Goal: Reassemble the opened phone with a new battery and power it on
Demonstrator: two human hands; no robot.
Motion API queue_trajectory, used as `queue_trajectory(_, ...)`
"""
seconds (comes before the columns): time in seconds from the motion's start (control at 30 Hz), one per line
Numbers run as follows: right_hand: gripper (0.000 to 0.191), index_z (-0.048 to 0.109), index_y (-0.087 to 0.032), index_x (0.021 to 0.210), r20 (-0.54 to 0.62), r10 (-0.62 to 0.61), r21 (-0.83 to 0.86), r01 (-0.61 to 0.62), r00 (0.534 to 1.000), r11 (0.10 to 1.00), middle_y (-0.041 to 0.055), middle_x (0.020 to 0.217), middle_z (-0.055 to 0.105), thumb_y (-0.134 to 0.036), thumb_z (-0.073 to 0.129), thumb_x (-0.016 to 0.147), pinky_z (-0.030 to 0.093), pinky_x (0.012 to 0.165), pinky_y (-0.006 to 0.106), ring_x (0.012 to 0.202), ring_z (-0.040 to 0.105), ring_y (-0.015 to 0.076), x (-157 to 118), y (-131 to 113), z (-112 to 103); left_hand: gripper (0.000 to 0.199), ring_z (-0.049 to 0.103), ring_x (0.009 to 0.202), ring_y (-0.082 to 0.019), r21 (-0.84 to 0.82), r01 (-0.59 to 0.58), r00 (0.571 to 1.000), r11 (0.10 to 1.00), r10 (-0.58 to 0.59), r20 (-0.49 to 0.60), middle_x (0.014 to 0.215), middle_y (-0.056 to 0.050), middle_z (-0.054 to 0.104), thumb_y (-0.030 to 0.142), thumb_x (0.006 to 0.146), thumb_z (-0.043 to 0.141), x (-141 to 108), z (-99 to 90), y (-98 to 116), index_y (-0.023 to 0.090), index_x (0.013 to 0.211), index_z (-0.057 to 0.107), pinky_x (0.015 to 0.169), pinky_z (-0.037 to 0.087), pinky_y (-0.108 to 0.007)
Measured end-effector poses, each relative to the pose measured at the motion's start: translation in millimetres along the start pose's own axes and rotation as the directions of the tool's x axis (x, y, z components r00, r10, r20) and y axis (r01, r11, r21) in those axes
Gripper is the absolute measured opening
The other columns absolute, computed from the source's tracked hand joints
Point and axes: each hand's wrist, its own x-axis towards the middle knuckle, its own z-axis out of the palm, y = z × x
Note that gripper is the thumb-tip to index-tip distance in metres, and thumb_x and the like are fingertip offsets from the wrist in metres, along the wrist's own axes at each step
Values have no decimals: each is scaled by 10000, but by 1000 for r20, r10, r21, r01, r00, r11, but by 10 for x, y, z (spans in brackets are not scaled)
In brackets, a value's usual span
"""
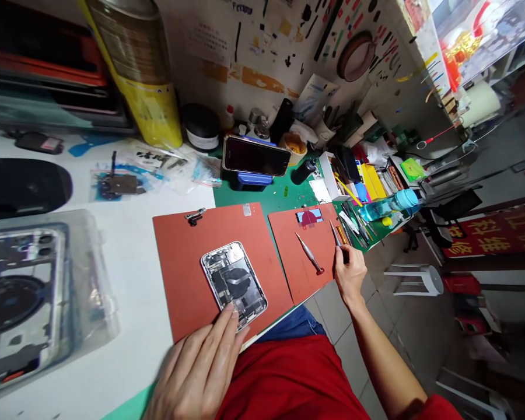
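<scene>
Silver rims the opened, dark phone (pixel 240 280), left grip (pixel 201 370) touching, unclenched; right grip (pixel 350 271) pinching a tool (pixel 334 232).

- The opened smartphone (pixel 235 287) is lying flat on the left reddish-brown mat (pixel 178 251), its inside facing up and its long sides slanting from upper left to lower right in the view.
- Its pale, metallic-looking frame is running around rounded corners, and its dark internal parts are showing, with a black, curved-edged patch near the middle and a light silvery area at the upper right corner.
- Its lower left edge is meeting the fingertips of the left hand (pixel 203 364), which are partly covering it.
- The slim, pointed grey tool (pixel 335 234) is sitting in the fingers of the right hand (pixel 350 273), slanting up and slightly left by the right edge of the right reddish-brown mat (pixel 289 256); its exact type is staying unclear.
</scene>
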Motion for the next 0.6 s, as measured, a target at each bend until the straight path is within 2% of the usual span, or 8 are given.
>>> queue_trajectory(0.2, 297, 734, -174, 1006, 17, -23, -20, 24, 1000, 1000, 136, 979, 764, -387, 535, 1065, 527, 896, 386, 975, 673, 270, 13, 18, -1, 311, 724, 980, -319, -4, 12, 1000, 1000, -13, -27, 1334, -219, 761, 31, 960, 731, 66, -22, 19, 36, 1270, 716, 822, 517, -464)
queue_trajectory(0.43, 318, 730, -164, 1032, 5, -8, -30, 8, 1000, 1000, 157, 999, 764, -404, 523, 1050, 515, 895, 411, 976, 663, 287, 22, 9, 27, 283, 727, 1021, -320, 0, 8, 1000, 1000, -8, -20, 1342, -223, 757, 64, 982, 725, 89, -50, 26, 16, 1261, 722, 850, 510, -462)
queue_trajectory(0.6, 328, 747, -159, 1009, 3, -18, 5, 18, 1000, 1000, 166, 977, 777, -405, 531, 1035, 533, 905, 428, 966, 679, 296, 181, 10, 111, 283, 736, 1036, -322, 14, 11, 1000, 1000, -11, -8, 1353, -223, 751, 51, 1005, 680, 85, -53, 34, 17, 1285, 712, 849, 516, -457)
